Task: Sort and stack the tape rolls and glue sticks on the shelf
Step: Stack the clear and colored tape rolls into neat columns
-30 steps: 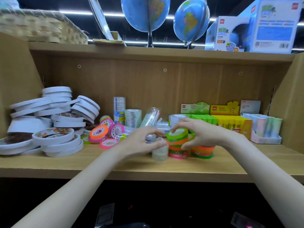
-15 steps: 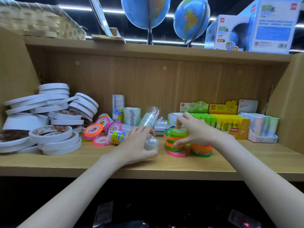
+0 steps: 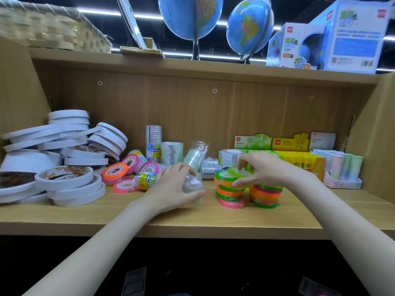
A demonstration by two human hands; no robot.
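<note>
L hand point(image 3: 171, 189): curled round a clear tape pack point(image 3: 192, 184), thumb under, fingers over the top; held just above the shelf point(image 3: 149, 218) board.
Clear tape pack: short cylinder in shiny wrap, see-through w/ whitish glare; long axis approx. toward the camera & a bit right, round end face seen past the fingertips. Blurred, so no print can be read.
R hand point(image 3: 263, 169): fingers bent, a green tape roll point(image 3: 239, 173) pinched betw. thumb at its near rim and fingertips at its far rim.
Green tape roll: flat neon-green ring, white core label; tilted, far-right edge raised, near-left edge resting on the top of the stack below; axis approx. vertical, leaning toward the L hand.
Near stack point(image 3: 229, 193): directly under the R hand's fingers; flat rolls, green, orange, green, pink from upper to lower, axes vertical, white checker tabs facing the camera.
Second stack point(image 3: 265, 195): under the R palm/wrist, touching the near stack's right side; green, pink, orange bands, flat.
Loose neon rolls point(image 3: 128, 174): left of the L hand, orange & pink, some flat, some leaning.
White tape rolls point(image 3: 70, 184): further left of the L hand, piled unevenly.
Glue sticks point(image 3: 299, 161): behind the R hand, green & yellow trays, sticks upright.
Pastel tubes point(image 3: 342, 167): right of the R wrist, upright in a white tray.
</note>
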